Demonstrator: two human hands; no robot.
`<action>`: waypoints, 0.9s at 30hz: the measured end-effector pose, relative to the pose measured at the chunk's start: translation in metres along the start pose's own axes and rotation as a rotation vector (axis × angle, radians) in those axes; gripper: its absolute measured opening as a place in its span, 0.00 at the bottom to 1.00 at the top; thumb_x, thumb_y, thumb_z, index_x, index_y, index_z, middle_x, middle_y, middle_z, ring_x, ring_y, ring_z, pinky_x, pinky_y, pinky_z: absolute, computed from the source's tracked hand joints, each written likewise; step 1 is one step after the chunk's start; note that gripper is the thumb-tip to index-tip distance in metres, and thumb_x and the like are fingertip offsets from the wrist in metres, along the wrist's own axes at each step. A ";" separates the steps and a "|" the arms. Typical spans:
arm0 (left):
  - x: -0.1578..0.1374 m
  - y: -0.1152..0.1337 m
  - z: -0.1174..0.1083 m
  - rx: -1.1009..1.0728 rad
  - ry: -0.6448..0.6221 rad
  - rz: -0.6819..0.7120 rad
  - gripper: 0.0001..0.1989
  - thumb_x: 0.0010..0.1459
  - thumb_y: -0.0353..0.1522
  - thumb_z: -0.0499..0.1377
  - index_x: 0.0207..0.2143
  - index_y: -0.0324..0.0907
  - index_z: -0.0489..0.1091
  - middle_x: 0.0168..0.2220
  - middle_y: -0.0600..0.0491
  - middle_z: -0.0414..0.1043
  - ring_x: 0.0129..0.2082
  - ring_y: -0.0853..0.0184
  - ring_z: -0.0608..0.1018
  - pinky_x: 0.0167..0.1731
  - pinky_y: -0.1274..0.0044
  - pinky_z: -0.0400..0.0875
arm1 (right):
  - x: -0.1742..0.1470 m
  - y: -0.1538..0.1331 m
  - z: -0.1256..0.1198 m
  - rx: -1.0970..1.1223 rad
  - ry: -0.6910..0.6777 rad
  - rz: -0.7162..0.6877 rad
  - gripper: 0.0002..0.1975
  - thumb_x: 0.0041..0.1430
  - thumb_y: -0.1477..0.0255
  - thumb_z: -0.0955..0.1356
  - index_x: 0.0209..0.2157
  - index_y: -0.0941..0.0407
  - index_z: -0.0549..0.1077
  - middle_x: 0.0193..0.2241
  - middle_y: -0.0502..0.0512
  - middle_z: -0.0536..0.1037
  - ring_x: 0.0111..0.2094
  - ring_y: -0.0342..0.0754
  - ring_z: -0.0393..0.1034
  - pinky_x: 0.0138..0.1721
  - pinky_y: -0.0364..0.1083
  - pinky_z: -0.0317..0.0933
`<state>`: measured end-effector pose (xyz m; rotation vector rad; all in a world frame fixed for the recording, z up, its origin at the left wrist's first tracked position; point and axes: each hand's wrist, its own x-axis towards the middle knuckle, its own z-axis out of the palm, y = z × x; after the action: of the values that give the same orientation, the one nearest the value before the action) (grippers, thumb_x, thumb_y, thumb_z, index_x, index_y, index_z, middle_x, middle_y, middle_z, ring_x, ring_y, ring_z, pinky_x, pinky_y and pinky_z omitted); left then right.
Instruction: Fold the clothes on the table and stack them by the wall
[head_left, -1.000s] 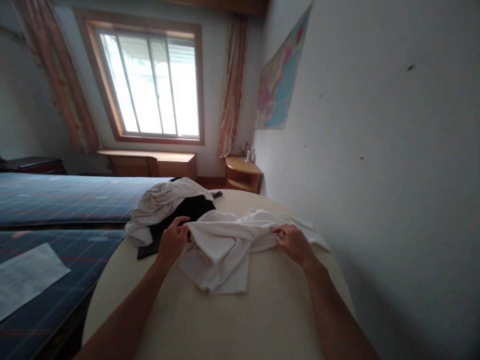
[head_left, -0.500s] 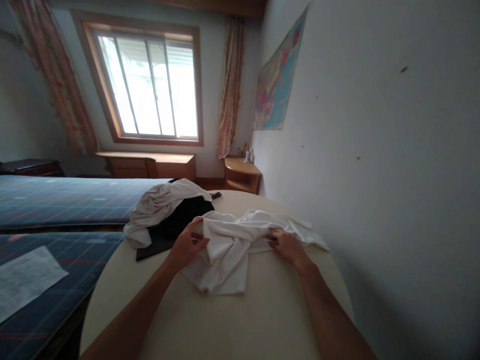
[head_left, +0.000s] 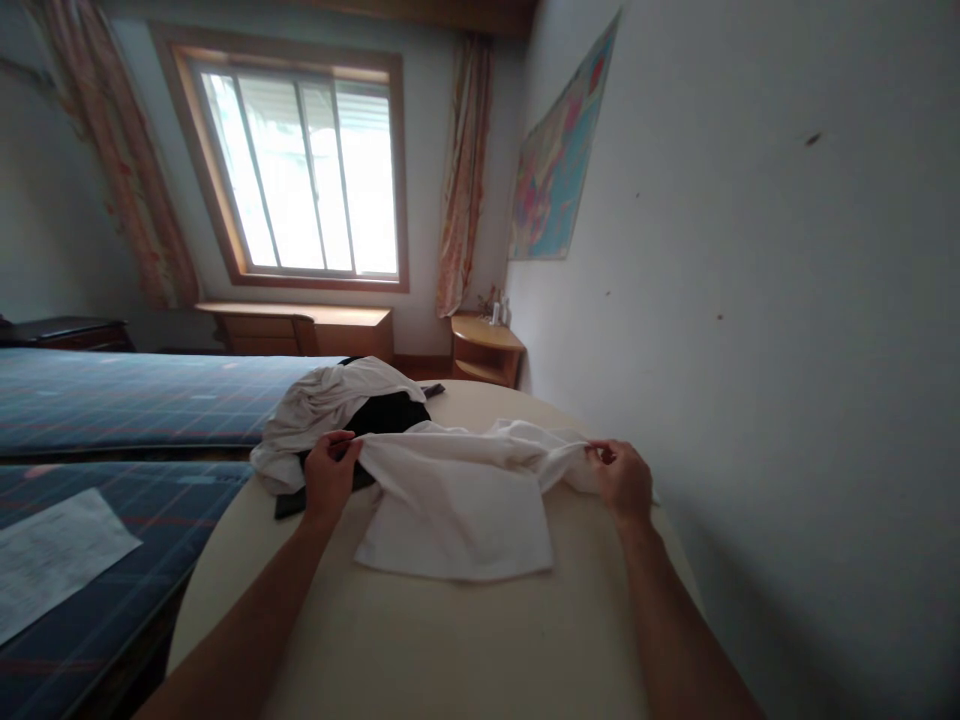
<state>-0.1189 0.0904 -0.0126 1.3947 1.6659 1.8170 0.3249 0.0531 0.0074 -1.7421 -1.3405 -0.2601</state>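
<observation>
Head view, from where I stand: white garment (head_left: 465, 515), one, midway across the round table (head_left: 465, 660). Hands, two: left hand (head_left: 330, 478) pinching one end of its upper edge, right hand (head_left: 624, 482) the other. Near part opened out; right part bunched, so spreading looks half done. By the far-left edge: pale cloth (head_left: 315, 408), one, over black cloth (head_left: 390, 411), one.

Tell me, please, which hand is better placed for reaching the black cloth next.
Probably the left hand: it pinches the white cloth close beside the black cloth. The right hand pinches the white cloth's opposite side, farther away.
</observation>
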 end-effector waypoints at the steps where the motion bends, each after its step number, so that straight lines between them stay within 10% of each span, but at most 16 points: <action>1: 0.001 -0.003 0.000 0.016 -0.003 0.008 0.18 0.49 0.42 0.61 0.38 0.39 0.70 0.33 0.49 0.75 0.34 0.62 0.79 0.37 0.72 0.74 | 0.000 0.002 0.000 -0.012 -0.013 0.038 0.12 0.55 0.66 0.65 0.36 0.56 0.78 0.29 0.57 0.77 0.29 0.50 0.70 0.35 0.46 0.61; 10: -0.019 0.012 0.003 0.347 -0.133 0.018 0.25 0.52 0.37 0.59 0.51 0.40 0.59 0.49 0.42 0.69 0.38 0.63 0.79 0.40 0.71 0.72 | -0.005 -0.023 -0.006 -0.026 -0.150 -0.219 0.15 0.56 0.73 0.63 0.41 0.56 0.78 0.40 0.58 0.75 0.34 0.48 0.70 0.42 0.45 0.63; 15: -0.022 0.015 -0.003 0.549 -0.349 -0.093 0.27 0.54 0.37 0.58 0.54 0.38 0.55 0.32 0.48 0.73 0.32 0.57 0.80 0.36 0.69 0.69 | -0.013 -0.028 -0.002 -0.113 -0.444 -0.308 0.11 0.57 0.70 0.67 0.40 0.54 0.79 0.41 0.56 0.78 0.41 0.50 0.73 0.44 0.45 0.62; 22: -0.010 0.021 -0.004 0.123 -0.191 -0.015 0.16 0.53 0.41 0.57 0.40 0.39 0.71 0.34 0.48 0.76 0.32 0.62 0.78 0.35 0.74 0.71 | -0.009 -0.014 0.003 -0.099 -0.497 -0.290 0.09 0.60 0.68 0.67 0.37 0.52 0.81 0.37 0.55 0.80 0.38 0.49 0.74 0.42 0.45 0.63; 27: -0.003 0.021 -0.008 -0.176 -0.011 -0.161 0.25 0.51 0.41 0.60 0.48 0.37 0.73 0.43 0.46 0.77 0.41 0.61 0.78 0.45 0.72 0.72 | -0.003 -0.009 0.000 0.037 -0.213 -0.271 0.14 0.63 0.62 0.65 0.36 0.55 0.79 0.36 0.57 0.79 0.35 0.49 0.73 0.41 0.47 0.65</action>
<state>-0.1163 0.0778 0.0062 1.1605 1.5237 1.8118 0.3155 0.0516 0.0101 -1.5895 -1.7283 -0.2017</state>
